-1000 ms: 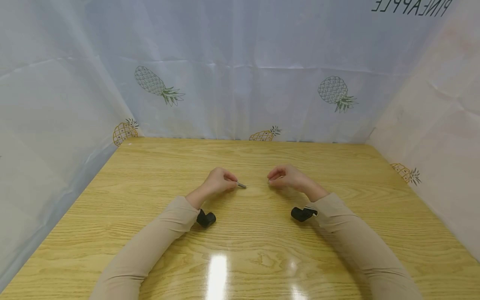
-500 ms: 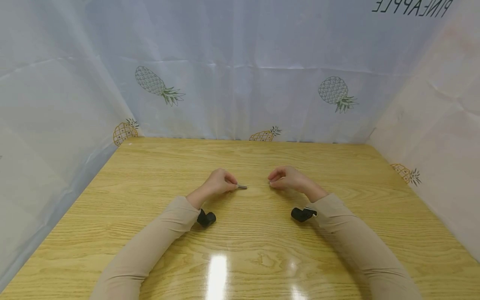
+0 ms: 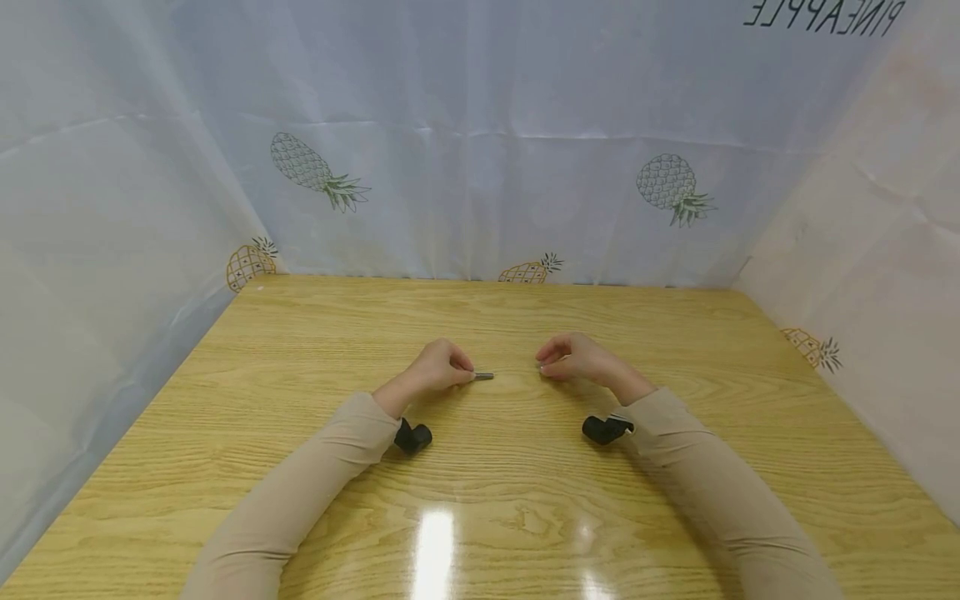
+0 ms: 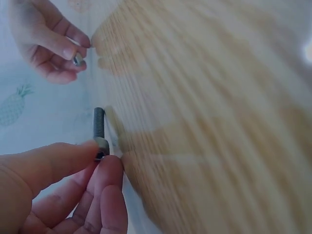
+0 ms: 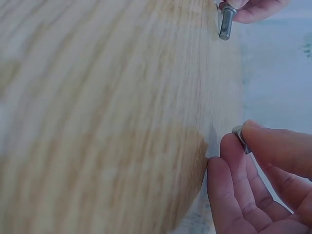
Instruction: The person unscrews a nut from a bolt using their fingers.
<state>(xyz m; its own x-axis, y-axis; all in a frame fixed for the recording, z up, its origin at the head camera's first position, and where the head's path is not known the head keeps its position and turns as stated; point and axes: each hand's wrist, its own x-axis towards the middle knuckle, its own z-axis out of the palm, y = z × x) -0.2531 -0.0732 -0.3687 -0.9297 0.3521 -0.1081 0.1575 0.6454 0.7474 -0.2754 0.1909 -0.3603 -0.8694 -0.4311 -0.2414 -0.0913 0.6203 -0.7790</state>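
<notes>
My left hand (image 3: 438, 365) pinches a metal bolt (image 4: 99, 124) by its round socket head, between thumb and index finger. The threaded shank points toward the right hand, close over the table. My right hand (image 3: 577, 357) pinches a small metal nut (image 5: 241, 139) between thumb and index finger, seen nearly edge-on in the right wrist view. A gap separates the bolt's tip from the nut in the head view. The other fingers of the right hand (image 5: 258, 195) are loosely bent below the nut.
Both hands work over a wood-grain table (image 3: 495, 467). A black wrist device (image 3: 412, 437) sits under the left cuff and another black device (image 3: 606, 428) under the right. Pale curtains (image 3: 480, 167) with pineapple prints stand behind and at both sides.
The bolt has turned slightly in my left hand, from slanting downward to nearly level in the head view. The right hand with the nut has barely moved.
</notes>
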